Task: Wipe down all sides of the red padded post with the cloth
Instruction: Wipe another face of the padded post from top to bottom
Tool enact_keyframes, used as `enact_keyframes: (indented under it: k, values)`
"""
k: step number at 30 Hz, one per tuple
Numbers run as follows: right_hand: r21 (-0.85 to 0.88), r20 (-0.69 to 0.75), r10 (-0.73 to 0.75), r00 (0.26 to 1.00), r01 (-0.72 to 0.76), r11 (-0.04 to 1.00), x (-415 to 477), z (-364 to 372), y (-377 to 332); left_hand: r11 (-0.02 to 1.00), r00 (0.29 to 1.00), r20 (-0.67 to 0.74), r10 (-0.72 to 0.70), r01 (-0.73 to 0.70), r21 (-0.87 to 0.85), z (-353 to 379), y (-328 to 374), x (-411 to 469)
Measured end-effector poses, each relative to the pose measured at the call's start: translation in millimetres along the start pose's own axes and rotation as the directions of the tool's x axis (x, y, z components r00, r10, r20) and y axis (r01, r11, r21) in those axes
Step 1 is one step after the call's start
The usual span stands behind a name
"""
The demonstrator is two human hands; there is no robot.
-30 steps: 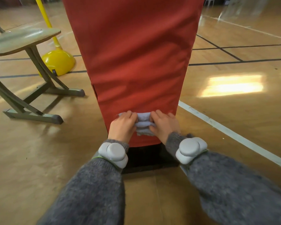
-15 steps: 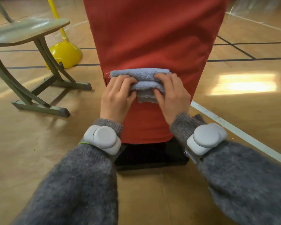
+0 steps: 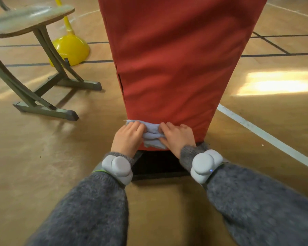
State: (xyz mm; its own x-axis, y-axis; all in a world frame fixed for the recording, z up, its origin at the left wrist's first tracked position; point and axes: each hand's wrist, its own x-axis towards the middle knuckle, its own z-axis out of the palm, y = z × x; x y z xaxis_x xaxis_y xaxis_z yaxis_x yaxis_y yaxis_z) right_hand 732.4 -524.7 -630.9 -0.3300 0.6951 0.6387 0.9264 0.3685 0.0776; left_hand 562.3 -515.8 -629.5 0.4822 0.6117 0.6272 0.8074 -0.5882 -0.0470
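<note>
The red padded post point(image 3: 169, 64) rises straight ahead from a black base point(image 3: 156, 166) on the gym floor. A bunched light blue cloth point(image 3: 152, 134) is pressed against the near face of the post, close to its bottom edge. My left hand point(image 3: 127, 137) grips the cloth's left part, with its fingers curled over it. My right hand point(image 3: 176, 136) grips the right part the same way. Both hands are side by side, and the cloth's middle bulges between them.
A chair point(image 3: 34, 55) with a wooden seat and grey metal legs stands to the left of the post. Behind it is a yellow pole base point(image 3: 71, 48). A white floor line point(image 3: 267, 137) runs past on the right.
Both hands slid the cloth up the post's near face to about mid-height, then back down to its bottom edge. Their grip on the cloth is unchanged.
</note>
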Motion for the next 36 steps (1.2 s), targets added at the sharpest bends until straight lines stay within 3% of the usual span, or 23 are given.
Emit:
enact_keyframes:
  k: [3,8,13,18,21,28,33,36]
  values:
    - [-0.027,0.014,-0.002,1.0,0.003,1.0,4,0,-1,0.995,0.999,0.037,0.027,-0.03,0.096,-3,-1,4]
    - [-0.129,-0.261,-0.164,0.951,0.134,0.982,28,-26,11,0.99,0.985,-0.15,0.087,-0.068,0.127,-22,-13,20]
    - [-0.092,-0.436,-0.15,0.888,0.121,0.988,48,-46,18,0.997,0.924,-0.375,0.07,-0.052,0.059,-36,-18,37]
    - [0.006,-0.472,-0.085,0.878,0.099,0.995,40,-33,11,0.997,0.905,-0.423,0.055,-0.073,-0.026,-26,-17,32]
    - [-0.016,-0.416,-0.152,0.896,0.16,0.987,29,-22,11,0.997,0.929,-0.365,0.058,-0.075,-0.033,-11,-22,16]
    - [0.017,-0.142,-0.207,0.968,0.211,0.977,-15,31,9,0.998,0.995,-0.09,0.047,-0.051,-0.041,34,-10,-27]
    - [0.016,0.019,-0.126,0.992,0.126,0.992,-36,49,3,0.988,0.976,0.157,-0.154,0.154,0.009,52,11,-40]
    - [0.017,0.031,-0.111,0.993,0.111,0.994,-36,44,6,0.974,0.958,0.181,-0.224,0.225,0.014,44,20,-33]
